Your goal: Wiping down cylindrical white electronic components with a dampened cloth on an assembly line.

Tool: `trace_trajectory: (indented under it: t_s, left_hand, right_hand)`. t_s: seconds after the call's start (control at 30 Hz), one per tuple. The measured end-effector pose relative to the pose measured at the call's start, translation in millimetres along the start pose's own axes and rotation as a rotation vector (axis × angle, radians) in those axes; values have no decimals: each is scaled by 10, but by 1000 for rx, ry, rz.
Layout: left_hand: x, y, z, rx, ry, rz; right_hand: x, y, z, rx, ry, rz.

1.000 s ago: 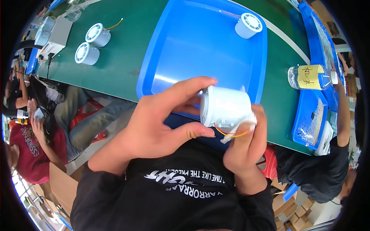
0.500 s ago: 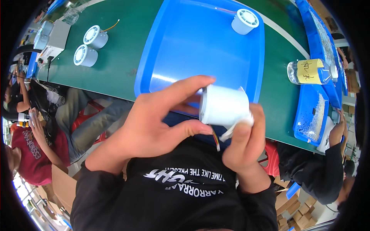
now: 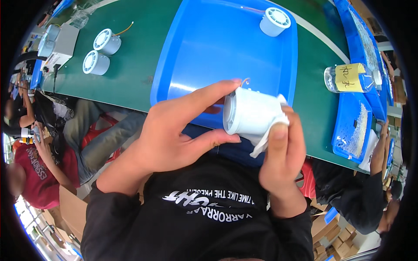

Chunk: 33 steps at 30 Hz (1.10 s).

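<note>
A white plastic cylinder [image 3: 253, 112] lies on its side between my hands, above the near edge of the blue tray. My left hand [image 3: 180, 126] grips its rimmed left end between thumb and fingers. Around the cylinder's right end my right hand [image 3: 283, 152] presses a white cloth [image 3: 264, 139], with one corner hanging below. A thin wire [image 3: 246, 81] shows above the rim by my left fingertip. Another white cylinder [image 3: 275, 21], with a vented round top and a thin lead, stands at the far right of the tray.
The blue tray [image 3: 174, 52] rests on a green table [image 3: 130, 82]. Two vented cylinders [image 3: 96, 63] stand left, near a grey box [image 3: 63, 45]. Right are a clear bottle [image 3: 350, 78] with a yellow label and a blue bin [image 3: 348, 139] of small white pieces. People sit at both sides.
The cylinder has turned about its length: its wires hung below and one now shows above. My right hand and the cloth have shifted slightly right, and more cloth shows.
</note>
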State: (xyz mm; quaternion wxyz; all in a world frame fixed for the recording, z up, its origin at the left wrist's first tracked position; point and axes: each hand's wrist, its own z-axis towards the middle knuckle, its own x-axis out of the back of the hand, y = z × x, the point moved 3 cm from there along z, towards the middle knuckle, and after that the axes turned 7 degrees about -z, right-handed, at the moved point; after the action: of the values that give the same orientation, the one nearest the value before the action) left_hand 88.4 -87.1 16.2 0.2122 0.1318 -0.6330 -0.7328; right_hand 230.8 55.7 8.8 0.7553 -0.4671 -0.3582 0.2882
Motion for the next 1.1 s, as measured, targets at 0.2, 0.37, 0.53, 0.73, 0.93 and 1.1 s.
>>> trace_trajectory:
  t_s: [0.2,0.37,0.53,0.73,0.93,1.1]
  left_hand:
    - [-27,25,-10,-63,5,50]
    - [-19,-59,-34,376,9,-539]
    - [-17,-2,27,463,3,-661]
    - [3,111,28,-6,-59,184]
    - [-3,182,38,-274,-127,505]
    - [-15,55,13,-370,-35,197]
  right_hand:
    - [-3,33,-47,30,-2,11]
    - [25,-21,-62,325,73,-308]
    - [31,-13,-110,432,23,-437]
    - [1,30,-16,-299,-16,95]
    - [103,304,94,-551,-43,1076]
    - [195,322,47,-184,-97,1516]
